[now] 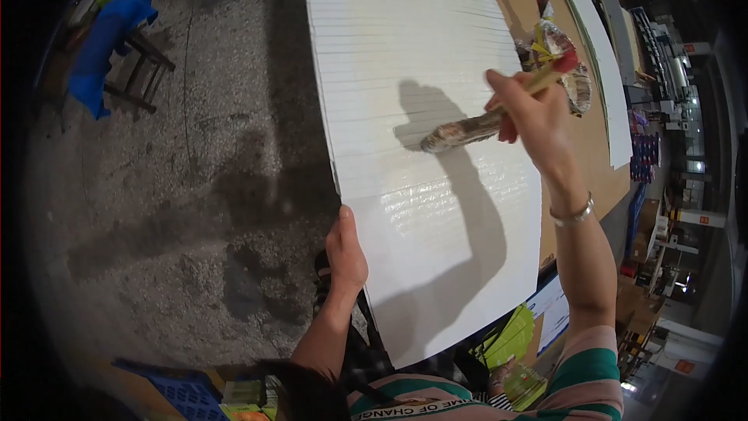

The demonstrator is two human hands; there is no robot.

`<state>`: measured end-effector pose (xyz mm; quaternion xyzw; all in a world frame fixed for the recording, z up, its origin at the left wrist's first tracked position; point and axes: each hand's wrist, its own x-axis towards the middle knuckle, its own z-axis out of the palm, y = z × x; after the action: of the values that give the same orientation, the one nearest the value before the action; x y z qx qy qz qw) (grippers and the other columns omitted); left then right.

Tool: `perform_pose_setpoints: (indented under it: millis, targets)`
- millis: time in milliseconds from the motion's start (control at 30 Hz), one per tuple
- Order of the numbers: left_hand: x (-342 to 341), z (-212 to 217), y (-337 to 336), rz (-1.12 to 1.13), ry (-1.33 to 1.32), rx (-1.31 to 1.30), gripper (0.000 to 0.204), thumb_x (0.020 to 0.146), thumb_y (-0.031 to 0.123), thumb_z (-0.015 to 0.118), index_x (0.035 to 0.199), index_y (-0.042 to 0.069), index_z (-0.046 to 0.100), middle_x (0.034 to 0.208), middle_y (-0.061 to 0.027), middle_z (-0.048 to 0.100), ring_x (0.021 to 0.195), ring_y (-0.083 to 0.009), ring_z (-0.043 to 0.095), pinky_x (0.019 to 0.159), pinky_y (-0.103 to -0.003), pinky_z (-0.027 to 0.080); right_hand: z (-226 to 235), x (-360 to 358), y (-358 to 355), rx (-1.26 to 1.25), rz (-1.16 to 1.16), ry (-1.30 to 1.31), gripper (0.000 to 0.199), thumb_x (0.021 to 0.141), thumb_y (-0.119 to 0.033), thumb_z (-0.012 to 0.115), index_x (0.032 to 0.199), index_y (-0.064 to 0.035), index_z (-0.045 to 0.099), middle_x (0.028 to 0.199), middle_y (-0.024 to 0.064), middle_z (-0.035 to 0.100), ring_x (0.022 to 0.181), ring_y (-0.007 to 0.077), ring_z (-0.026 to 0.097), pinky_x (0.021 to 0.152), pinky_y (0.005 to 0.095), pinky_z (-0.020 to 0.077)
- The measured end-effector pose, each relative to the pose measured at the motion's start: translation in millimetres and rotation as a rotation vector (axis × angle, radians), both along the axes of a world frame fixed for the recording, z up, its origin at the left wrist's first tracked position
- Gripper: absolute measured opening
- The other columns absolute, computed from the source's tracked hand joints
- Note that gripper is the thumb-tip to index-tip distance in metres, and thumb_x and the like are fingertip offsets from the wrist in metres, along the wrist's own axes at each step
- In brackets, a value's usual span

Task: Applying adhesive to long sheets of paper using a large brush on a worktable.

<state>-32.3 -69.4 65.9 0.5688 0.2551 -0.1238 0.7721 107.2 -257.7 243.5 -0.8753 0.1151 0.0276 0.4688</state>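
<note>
My right hand [541, 121] is closed around a brush [463, 132] with a wooden handle, red at its end, and a crusted, brownish head. The brush head points left, over or on a long white sheet [366, 148]; I cannot tell whether it touches. Wet, glossy streaks cover much of the sheet, and the shadow of my arm and the brush falls across it. At the sheet's left edge my left hand [345, 256] grips the rim, its thumb up along the side and its other fingers mostly hidden.
Right of the sheet, a plastic-wrapped container [575, 90] with yellow strips stands on a brown board [604, 152]. A dark stool with a blue cover [113, 47] stands on the concrete floor [226, 101] at far left. Green packages [510, 339] lie near my body.
</note>
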Motion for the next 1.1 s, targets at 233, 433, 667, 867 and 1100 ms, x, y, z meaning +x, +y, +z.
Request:
perform_pose_setpoints:
  millis: [233, 433, 667, 867, 1100]
  targets:
    - [3.7, 2.0, -0.1, -0.025, 0.034, -0.027, 0.053, 0.097, 0.039, 0.036, 0.111, -0.008, 0.056, 0.103, -0.0114, 0.062, 0.096, -0.0148, 0.054, 0.084, -0.028, 0.041, -12.9, -43.0, 15.9, -0.171, 0.203, 0.118, 0.036, 0.081, -0.027, 0.068, 0.062, 0.0018, 0.058, 0.051, 0.0027, 0.055, 0.048, 0.0064, 0.053, 0.044, 0.0204, 0.0381]
    - [10.3, 11.6, -6.5, -0.001, 0.046, -0.182, 0.059, 0.096, 0.045, 0.036, 0.114, -0.008, 0.055, 0.107, -0.0112, 0.06, 0.099, -0.0151, 0.053, 0.087, -0.027, 0.04, -1.2, -34.1, 38.3, -0.052, 0.049, -0.187, 0.035, 0.081, -0.024, 0.069, 0.062, 0.0031, 0.058, 0.051, 0.0029, 0.053, 0.048, 0.0059, 0.05, 0.044, 0.0209, 0.0372]
    - [7.0, 10.8, 1.3, -0.031, 0.084, -0.139, 0.063, 0.095, 0.048, 0.036, 0.119, -0.007, 0.052, 0.116, -0.0137, 0.057, 0.109, -0.0168, 0.049, 0.094, -0.027, 0.036, -13.3, -93.3, 41.5, -0.264, 0.507, -0.193, 0.024, 0.074, -0.015, 0.072, 0.061, -0.0028, 0.057, 0.055, 0.0071, 0.054, 0.048, 0.0161, 0.05, 0.046, 0.0274, 0.0396]
    - [10.2, 9.6, -5.3, -0.029, 0.078, -0.129, 0.068, 0.094, 0.052, 0.036, 0.122, -0.009, 0.049, 0.123, -0.0146, 0.052, 0.116, -0.0186, 0.046, 0.098, -0.027, 0.032, -24.0, -70.2, 47.7, -0.319, 0.336, -0.297, 0.026, 0.077, -0.02, 0.069, 0.062, -0.0039, 0.055, 0.057, 0.0089, 0.053, 0.049, 0.019, 0.052, 0.048, 0.0296, 0.0429]
    - [11.3, 15.5, -0.3, -0.052, 0.098, -0.142, 0.072, 0.091, 0.056, 0.038, 0.12, -0.009, 0.05, 0.12, -0.0148, 0.054, 0.114, -0.0182, 0.047, 0.098, -0.028, 0.033, 0.1, -85.1, 55.9, -0.393, 0.349, -0.275, 0.021, 0.076, -0.014, 0.067, 0.062, -0.0044, 0.055, 0.058, 0.0104, 0.053, 0.05, 0.0238, 0.054, 0.048, 0.0325, 0.0451]
